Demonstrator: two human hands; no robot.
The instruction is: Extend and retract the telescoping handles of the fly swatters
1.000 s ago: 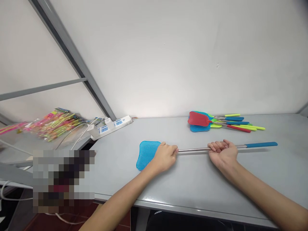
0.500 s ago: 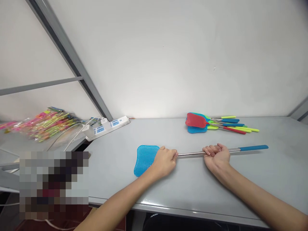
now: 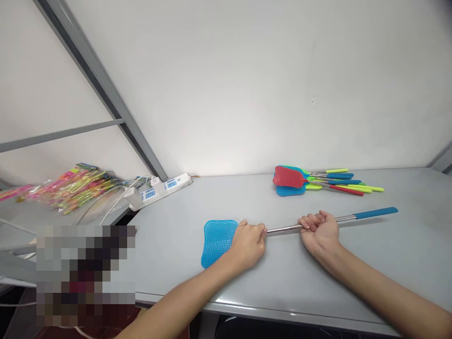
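Note:
A blue fly swatter (image 3: 218,240) with a metal rod and a blue grip is held over the grey table, its head to the left and its grip to the right. My left hand (image 3: 250,240) is closed around the neck where the rod meets the head, hiding part of the head. Palm turned up, my right hand (image 3: 320,230) wraps its fingers around the rod, just left of the blue grip. Behind my hands lies a pile of fly swatters with a red one (image 3: 290,177) on top; other heads and grips are blue and yellow-green.
At the table's (image 3: 169,254) back left lies a white power strip (image 3: 165,189) with chargers and cables plugged in. Further left, colourful items in clear plastic packets (image 3: 81,188) are heaped. A grey metal frame (image 3: 106,94) rises along the left side, against the white wall.
My left hand has moved slightly right and down with the swatter head, nearer my right hand. Less bare rod shows between the hands, and the swatter now slants up more to the right.

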